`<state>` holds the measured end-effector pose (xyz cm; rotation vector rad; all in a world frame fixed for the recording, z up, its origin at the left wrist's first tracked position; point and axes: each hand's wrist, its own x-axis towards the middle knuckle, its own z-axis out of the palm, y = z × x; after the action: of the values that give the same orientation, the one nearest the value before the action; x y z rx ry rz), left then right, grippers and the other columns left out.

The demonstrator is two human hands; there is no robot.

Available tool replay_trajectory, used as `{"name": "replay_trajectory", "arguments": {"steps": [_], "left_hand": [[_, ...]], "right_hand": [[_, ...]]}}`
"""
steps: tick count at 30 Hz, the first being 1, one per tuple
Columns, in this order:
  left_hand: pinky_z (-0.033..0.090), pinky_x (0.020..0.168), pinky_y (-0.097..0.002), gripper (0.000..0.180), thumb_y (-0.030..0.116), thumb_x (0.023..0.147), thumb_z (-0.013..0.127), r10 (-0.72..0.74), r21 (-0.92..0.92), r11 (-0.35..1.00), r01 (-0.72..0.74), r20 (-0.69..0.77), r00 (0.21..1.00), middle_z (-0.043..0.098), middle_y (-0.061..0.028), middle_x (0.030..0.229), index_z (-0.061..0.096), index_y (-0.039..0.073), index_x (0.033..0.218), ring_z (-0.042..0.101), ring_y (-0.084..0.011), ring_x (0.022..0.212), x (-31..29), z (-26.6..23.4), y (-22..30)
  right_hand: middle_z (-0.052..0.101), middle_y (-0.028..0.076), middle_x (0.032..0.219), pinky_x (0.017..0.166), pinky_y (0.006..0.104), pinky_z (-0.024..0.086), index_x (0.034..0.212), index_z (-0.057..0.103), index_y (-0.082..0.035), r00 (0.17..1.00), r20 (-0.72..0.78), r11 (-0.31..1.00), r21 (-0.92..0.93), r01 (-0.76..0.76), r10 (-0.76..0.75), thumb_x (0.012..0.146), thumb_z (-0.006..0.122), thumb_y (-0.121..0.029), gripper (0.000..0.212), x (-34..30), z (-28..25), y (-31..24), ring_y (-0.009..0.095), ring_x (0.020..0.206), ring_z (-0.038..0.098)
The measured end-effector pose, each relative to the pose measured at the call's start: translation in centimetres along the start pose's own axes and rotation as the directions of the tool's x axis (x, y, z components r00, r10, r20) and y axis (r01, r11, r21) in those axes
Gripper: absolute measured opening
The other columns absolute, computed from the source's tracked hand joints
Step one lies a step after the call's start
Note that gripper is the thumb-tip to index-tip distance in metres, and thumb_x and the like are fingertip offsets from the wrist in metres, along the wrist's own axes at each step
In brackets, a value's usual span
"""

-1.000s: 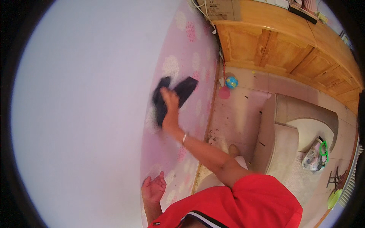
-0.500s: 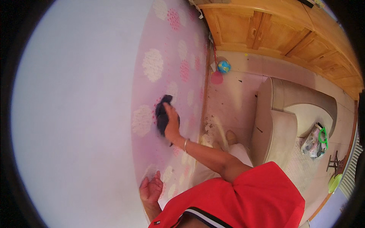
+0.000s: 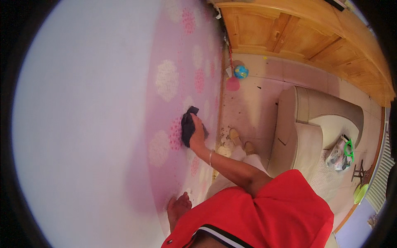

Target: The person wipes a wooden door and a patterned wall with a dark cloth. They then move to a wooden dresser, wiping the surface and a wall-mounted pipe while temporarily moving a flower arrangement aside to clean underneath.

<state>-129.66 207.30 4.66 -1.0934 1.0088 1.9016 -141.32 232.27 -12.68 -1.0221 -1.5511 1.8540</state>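
While a broad wall [image 3: 87, 107] is being faced, smooth pale paint is being shown left of the grip, and a lilac lower section [image 3: 167, 111], printed with cream and pink dotted ovals, is being met by the grip itself. Ahead and to the right of the grip, a long cabinet [image 3: 297, 35] of glossy grained wood with raised panel doors is being seen. Well right of the grip, a beige sofa [image 3: 287, 136] with a rounded arm is being shown, and on its seat a crinkled clear plastic bag [image 3: 337, 155] is being supported. Nearer the wearer than the grip, a red shirt [image 3: 256, 211] with a striped collar is being worn. Against the lilac section, a soft, bunched black cloth [image 3: 188, 130] is being held under the fingers of the right hand [image 3: 199, 134]. Behind the grip, the left hand [image 3: 180, 206] is being kept loosely unclosed beside the wall, its fingers bent. Beyond the grip, a round blue globe-patterned ball [image 3: 241, 72] is being supported by the floor. Just behind the grip, a thin pale bracelet [image 3: 211, 158] is being worn.
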Motion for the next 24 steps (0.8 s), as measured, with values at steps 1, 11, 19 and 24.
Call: {"name": "replay_trajectory", "arguments": {"steps": [1, 11, 19, 24], "left_hand": [[0.052, 0.089, -0.0371, 0.042, 0.031, 0.092, 0.059, 0.014, 0.023, 1.000, -0.014, 0.003, 1.000, 0.064, -0.0198, 0.120, 0.062, -0.007, 0.110, 0.063, -0.0273, 0.106, 0.8, 0.9, -0.3], [0.050, 0.091, -0.0397, 0.039, 0.031, 0.095, 0.056, -0.148, 0.065, 0.987, 0.148, -0.012, 0.989, 0.064, -0.0179, 0.120, 0.063, -0.004, 0.111, 0.061, -0.0284, 0.106, 5.4, 1.0, 1.3], [0.050, 0.090, -0.0407, 0.038, 0.028, 0.094, 0.058, -0.051, 0.199, 0.976, 0.084, -0.167, 0.985, 0.063, -0.0186, 0.122, 0.061, 0.001, 0.120, 0.061, -0.0292, 0.104, 7.1, 11.7, -0.1], [0.051, 0.085, -0.0425, 0.035, 0.026, 0.091, 0.062, 0.009, 0.068, 0.998, -0.001, -0.121, 0.993, 0.062, -0.0183, 0.120, 0.061, 0.000, 0.115, 0.061, -0.0273, 0.101, 9.6, 14.2, -0.1]], "right_hand": [[0.044, 0.019, 0.145, 0.117, 0.0459, 0.022, 0.147, 0.040, -0.011, 0.996, 0.028, 0.996, 0.006, 0.086, -0.086, 0.085, 0.041, 0.011, 0.066, -0.5, -0.5, -1.3, 0.040, 0.138, 0.033], [0.055, 0.018, 0.129, 0.105, 0.0384, 0.040, 0.139, 0.048, -0.005, 0.815, -0.205, 0.808, 0.394, -0.438, 0.542, 0.088, 0.046, 0.002, 0.051, 10.7, 1.2, 10.6, 0.033, 0.128, 0.047], [0.059, 0.012, 0.125, 0.105, 0.0331, 0.039, 0.125, 0.060, -0.007, 0.927, -0.187, 0.799, 0.579, -0.162, 0.324, 0.091, 0.058, -0.014, 0.035, 11.8, -0.3, 10.8, 0.023, 0.119, 0.052], [0.059, 0.013, 0.125, 0.104, 0.0342, 0.040, 0.127, 0.059, -0.007, 0.592, -0.071, 0.449, 0.725, -0.522, 0.803, 0.092, 0.057, -0.012, 0.036, 17.9, -0.6, 28.6, 0.024, 0.117, 0.053]]}}
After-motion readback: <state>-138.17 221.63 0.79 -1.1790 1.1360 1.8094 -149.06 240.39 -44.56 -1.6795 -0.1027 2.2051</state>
